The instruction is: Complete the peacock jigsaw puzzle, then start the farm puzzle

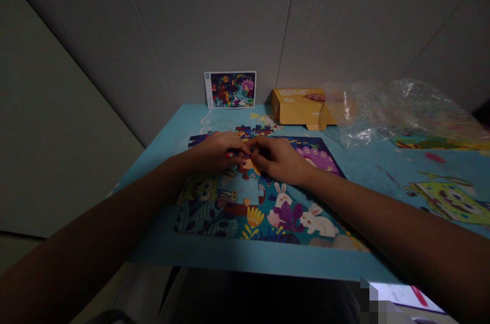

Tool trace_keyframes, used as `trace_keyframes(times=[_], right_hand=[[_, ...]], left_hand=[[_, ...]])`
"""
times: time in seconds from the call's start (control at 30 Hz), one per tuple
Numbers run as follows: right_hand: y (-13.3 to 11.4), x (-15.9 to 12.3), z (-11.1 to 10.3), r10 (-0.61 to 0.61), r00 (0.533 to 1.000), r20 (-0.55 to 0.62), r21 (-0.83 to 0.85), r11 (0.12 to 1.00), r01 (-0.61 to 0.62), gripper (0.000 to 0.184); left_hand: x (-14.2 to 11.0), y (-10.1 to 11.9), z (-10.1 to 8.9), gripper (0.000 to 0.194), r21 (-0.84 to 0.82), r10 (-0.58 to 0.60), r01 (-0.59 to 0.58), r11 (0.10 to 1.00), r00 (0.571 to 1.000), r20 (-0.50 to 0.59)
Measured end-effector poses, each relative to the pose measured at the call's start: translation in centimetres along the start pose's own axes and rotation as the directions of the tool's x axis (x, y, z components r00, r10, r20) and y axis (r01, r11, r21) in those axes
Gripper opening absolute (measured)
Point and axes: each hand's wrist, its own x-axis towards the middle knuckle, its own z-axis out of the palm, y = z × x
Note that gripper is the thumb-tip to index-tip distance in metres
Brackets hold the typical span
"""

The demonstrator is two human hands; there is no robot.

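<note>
At the centre of the frame, a person's left hand (224,150) and right hand (283,159) meet, fingers bent and tips close together, over a partly filled jigsaw puzzle (283,199) on a blue tabletop (306,260); in this dim light, from where I stand, I cannot tell whether either one pinches a piece. An orange patch (248,163) of the puzzle shows between the fingertips, above a gap where the tabletop comes through. The pieces look like light, stiff card, probably smooth enough to slide and weakest at the knobs, best taken by opposite edges and kept flat. A small cluster of pieces (252,131) lies just beyond the hands, and a picture card (230,90) leans near the wall (229,18). Open room runs along the near edge, lower centre, and at left; a yellow box (296,109) and clear plastic wrap (383,109) crowd the upper right
</note>
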Motion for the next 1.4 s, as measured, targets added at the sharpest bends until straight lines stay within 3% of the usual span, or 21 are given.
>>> trace_keyframes(times=[0.23, 0.53, 1.0, 1.23, 1.4], right_hand=[[0.1, 0.1, -1.1, -0.056, 0.991, 0.121, -0.089, 0.994, 0.067, 0.029], [0.2, 0.1, 0.0, -0.021, 1.0, 0.006, -0.095, 0.995, 0.021, 0.029], [0.6, 0.1, -0.1, -0.046, 0.999, 0.0, -0.045, 0.998, 0.046, 0.029], [0.5, 0.1, -0.1, 0.005, 0.999, -0.051, 0.012, 1.0, -0.004, 0.028], [1.2, 0.0, 0.5, 0.028, 0.991, -0.128, 0.119, 0.993, -0.012, 0.046]], left_hand=[[0.0, 0.1, 0.1, 0.014, -0.028, -0.029, 0.029, 0.999, 1.0, 0.006], [-0.1, 0.0, 0.0, 0.016, 0.008, -0.082, 0.083, 0.997, 0.996, -0.021], [-0.2, 0.0, 0.1, 0.013, -0.02, -0.069, 0.068, 0.997, 0.997, -0.023], [-0.1, -0.1, 0.0, 0.014, -0.029, -0.078, 0.075, 0.997, 0.987, -0.142], [0.0, 0.3, -0.5, 0.017, -0.012, -0.129, 0.131, 0.991, 0.958, -0.255]])
